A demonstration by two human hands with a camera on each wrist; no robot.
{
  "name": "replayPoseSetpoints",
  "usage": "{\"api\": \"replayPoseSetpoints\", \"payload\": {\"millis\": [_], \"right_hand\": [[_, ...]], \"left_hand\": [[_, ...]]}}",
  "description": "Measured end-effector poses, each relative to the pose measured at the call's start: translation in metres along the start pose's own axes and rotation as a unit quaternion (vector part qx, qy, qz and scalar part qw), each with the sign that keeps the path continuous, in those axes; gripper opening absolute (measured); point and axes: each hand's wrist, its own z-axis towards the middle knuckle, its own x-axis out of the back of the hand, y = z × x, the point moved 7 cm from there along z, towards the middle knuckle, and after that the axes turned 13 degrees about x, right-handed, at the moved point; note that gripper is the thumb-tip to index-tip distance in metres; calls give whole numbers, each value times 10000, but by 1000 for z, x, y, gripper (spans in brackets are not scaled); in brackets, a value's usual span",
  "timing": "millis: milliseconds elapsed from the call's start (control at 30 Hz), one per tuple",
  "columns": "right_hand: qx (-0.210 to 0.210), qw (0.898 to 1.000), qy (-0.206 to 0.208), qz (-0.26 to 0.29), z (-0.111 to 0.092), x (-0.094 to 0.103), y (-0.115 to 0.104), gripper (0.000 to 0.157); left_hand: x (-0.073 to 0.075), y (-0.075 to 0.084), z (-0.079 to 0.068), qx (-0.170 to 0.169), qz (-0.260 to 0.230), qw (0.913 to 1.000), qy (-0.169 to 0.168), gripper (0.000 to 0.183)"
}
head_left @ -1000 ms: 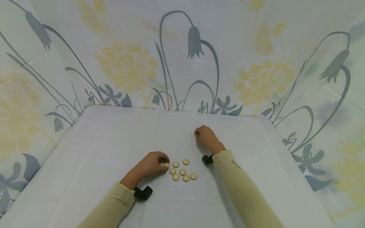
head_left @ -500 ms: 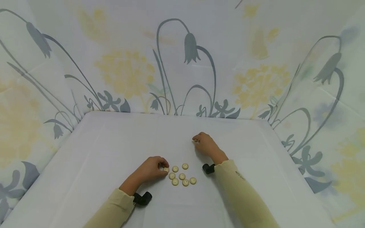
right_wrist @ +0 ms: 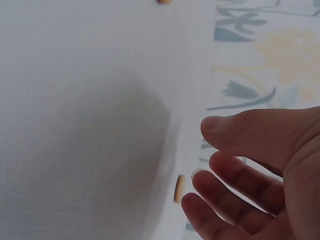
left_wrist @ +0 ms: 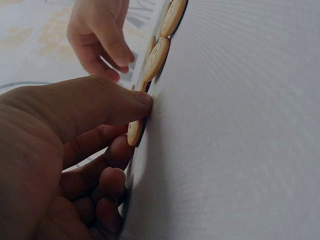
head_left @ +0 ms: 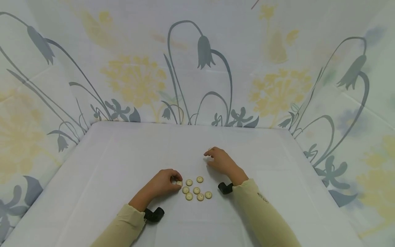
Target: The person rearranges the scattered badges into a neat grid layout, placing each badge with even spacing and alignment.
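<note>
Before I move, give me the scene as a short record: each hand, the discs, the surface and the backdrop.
Left hand: pinches a disc between thumb and fingers
Right hand: thumb and fingers apart, nothing between them
Loose discs: seven, lying in a cluster just right of the left hand
Far disc: near the right fingers, mostly hidden in the head view; contact unclear
Surface: white cloth
Backdrop: flowered fabric

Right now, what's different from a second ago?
The right hand has let go of its round, cream-coloured, wooden-looking disc and eased slightly backward, fingers opened. The left hand still pinches another disc, and the seven loose discs lie as before.
</note>
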Motion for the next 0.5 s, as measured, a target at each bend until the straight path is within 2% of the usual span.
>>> {"api": "replayPoseSetpoints", "payload": {"millis": [233,500], "right_hand": [[5,9999,52,92,-9,-1,-14,32],[267,9996,43,58,-17,0,-27,28]], "left_hand": [[0,-1,0,11,19,10000,26,15],[0,-1,2,82,35,10000,9,15]]}}
